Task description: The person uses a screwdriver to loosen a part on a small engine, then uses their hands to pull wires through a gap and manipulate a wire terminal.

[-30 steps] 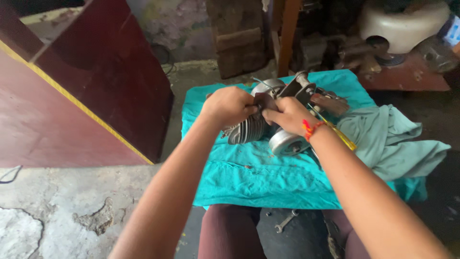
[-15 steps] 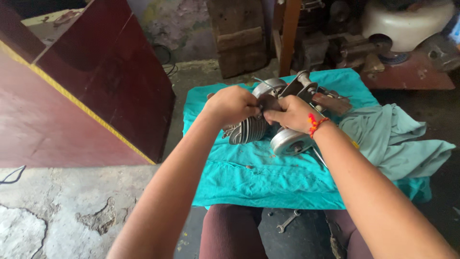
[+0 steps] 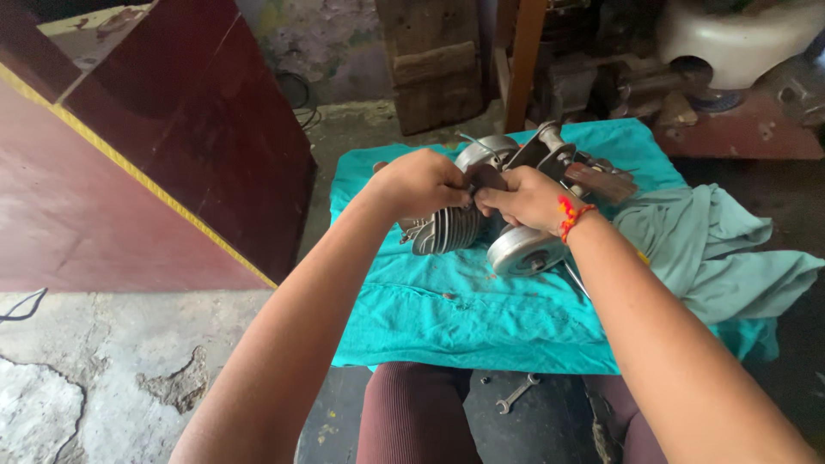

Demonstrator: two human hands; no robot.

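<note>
A small metal engine [image 3: 516,249] with a finned cylinder [image 3: 447,230] and round side covers lies on a teal cloth [image 3: 481,318] spread over the floor. My left hand [image 3: 421,183] grips the engine's top just above the fins. My right hand [image 3: 526,198], with a red thread at the wrist, holds the engine next to it, fingertips meeting the left hand's. What the fingers pinch is hidden.
A dark red wooden panel [image 3: 129,155] with a yellow edge leans at the left. A pale green rag [image 3: 722,249] lies bunched at the right. A small spanner [image 3: 518,393] lies on the floor between my knees. Wooden planks and metal clutter stand behind.
Both hands stay on the engine. My right hand has shifted slightly left and up, closer to the left hand.
</note>
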